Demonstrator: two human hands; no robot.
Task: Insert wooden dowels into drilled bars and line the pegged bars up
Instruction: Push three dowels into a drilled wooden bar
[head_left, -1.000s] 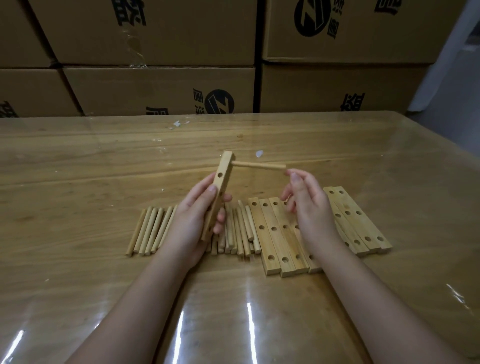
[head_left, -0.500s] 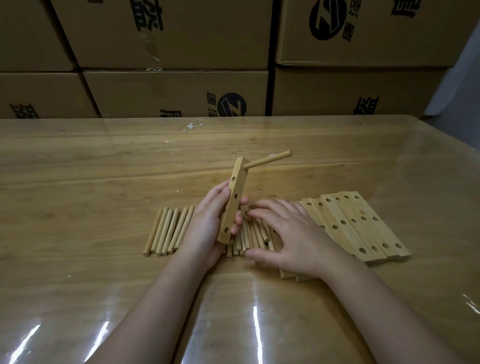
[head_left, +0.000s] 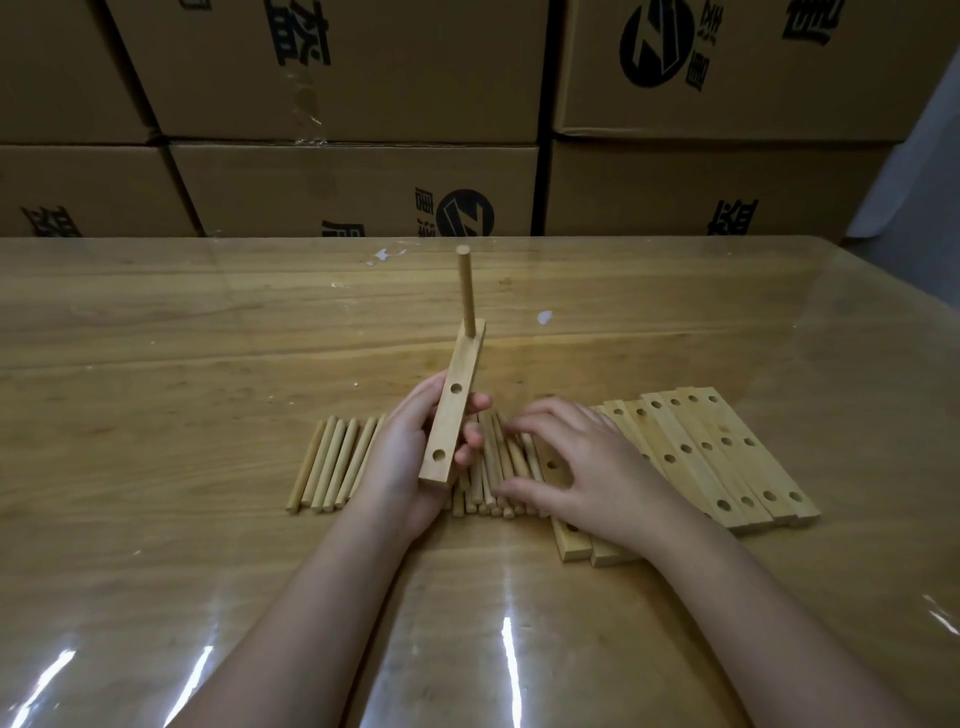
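Cardboard boxes (head_left: 353, 187): stacked behind the table, flaps shut and taped; I cannot tell what is in them.
Wooden table (head_left: 156, 338): glossy clear cover, carrying all the loose parts.
Flat bars (head_left: 696, 452): drilled, lying side by side and touching on my right, holes up; my right wrist hides part of the nearest ones.
Left grip (head_left: 400, 467): curled round the lower half of the held bar, fingertips showing on its right edge.
Right grip (head_left: 587, 467): wide, fingers spread loosely over the middle dowels, holding nothing.
Held bar (head_left: 454, 410): lifted off the table, tilted away from me, two empty holes facing me.
Left dowels (head_left: 332, 462): a bunch on the table, just left of my left grip.
Middle dowels (head_left: 498, 467): a bunch between the held bar and the flat bars.
Pegged dowel (head_left: 466, 291): seated in the held bar's far-end hole, pointing up.
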